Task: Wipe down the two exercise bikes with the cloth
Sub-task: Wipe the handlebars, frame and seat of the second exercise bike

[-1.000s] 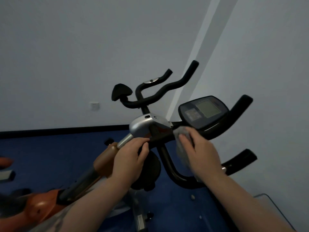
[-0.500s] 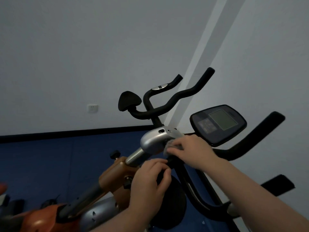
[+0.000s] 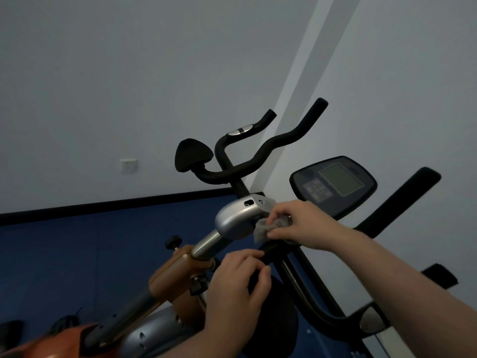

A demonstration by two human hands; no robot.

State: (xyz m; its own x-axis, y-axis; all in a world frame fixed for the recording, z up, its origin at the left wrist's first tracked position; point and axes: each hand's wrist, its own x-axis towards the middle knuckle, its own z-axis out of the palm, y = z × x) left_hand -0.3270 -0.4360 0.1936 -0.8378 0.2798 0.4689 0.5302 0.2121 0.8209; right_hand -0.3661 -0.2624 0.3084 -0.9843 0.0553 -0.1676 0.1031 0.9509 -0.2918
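Pale grey walls [image 3: 129, 73] meet at a corner behind the bikes, with a black skirting strip and a blue floor [image 3: 77, 254] below and a white socket [image 3: 128, 165] on the left wall. Nearest me stands the orange bike [image 3: 178, 275], its silver post rising to a silver cap [image 3: 236, 218] where the black handlebar [image 3: 402, 210] crosses; the dark console [image 3: 333, 186] sits just right of that cap. Behind it a second bike's handlebar [image 3: 260, 153] curves up against the wall. My left hand [image 3: 237, 290] is curled round the black bar just below the silver cap, fingers wrapped over it. My right hand [image 3: 302, 224] pinches the grey cloth [image 3: 265, 228] between thumb and fingers, bunched up and pressed against the right edge of the silver cap, above my left hand and just below the console.
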